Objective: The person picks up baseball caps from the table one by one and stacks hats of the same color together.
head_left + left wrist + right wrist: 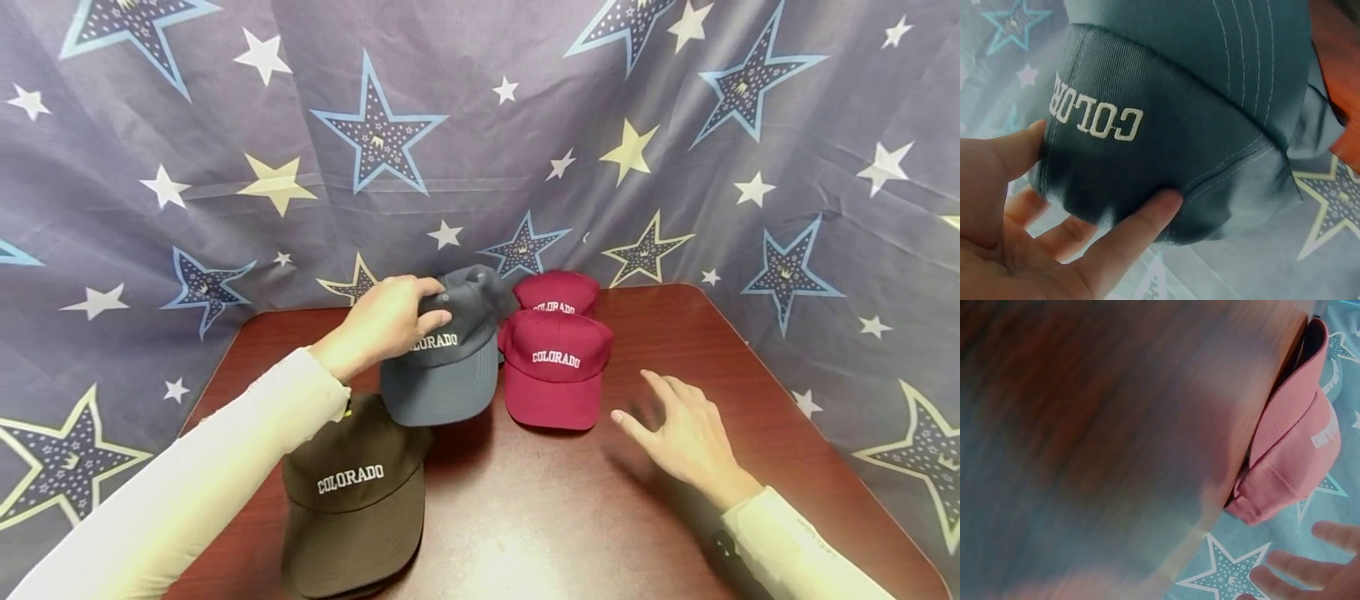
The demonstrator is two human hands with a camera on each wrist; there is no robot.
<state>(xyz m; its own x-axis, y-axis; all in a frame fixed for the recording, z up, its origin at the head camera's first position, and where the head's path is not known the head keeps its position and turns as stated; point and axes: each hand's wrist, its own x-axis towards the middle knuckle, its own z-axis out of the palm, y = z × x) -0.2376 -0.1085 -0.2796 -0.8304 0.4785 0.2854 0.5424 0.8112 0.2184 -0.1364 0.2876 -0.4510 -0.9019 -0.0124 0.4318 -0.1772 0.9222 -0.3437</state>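
My left hand (393,325) grips the crown of a grey-blue baseball cap (442,387) from above, with thumb and fingers spread over the fabric. In the left wrist view the fingertips press into the crown beside the white lettering of this cap (1166,112). The brim points toward me, and a shadow falls on the table below it. My right hand (686,433) hovers over the right side of the table with its fingers loosely extended and nothing in them. Nearest to it is a red baseball cap (557,367) lettered COLORADO, also seen in the right wrist view.
Behind the front red cap, another red cap (558,287) shows its crown. A brown COLORADO cap (352,508) lies at the front left, below my left forearm. The glossy brown table (525,517) ends at a star-patterned curtain (465,125) behind and on both sides.
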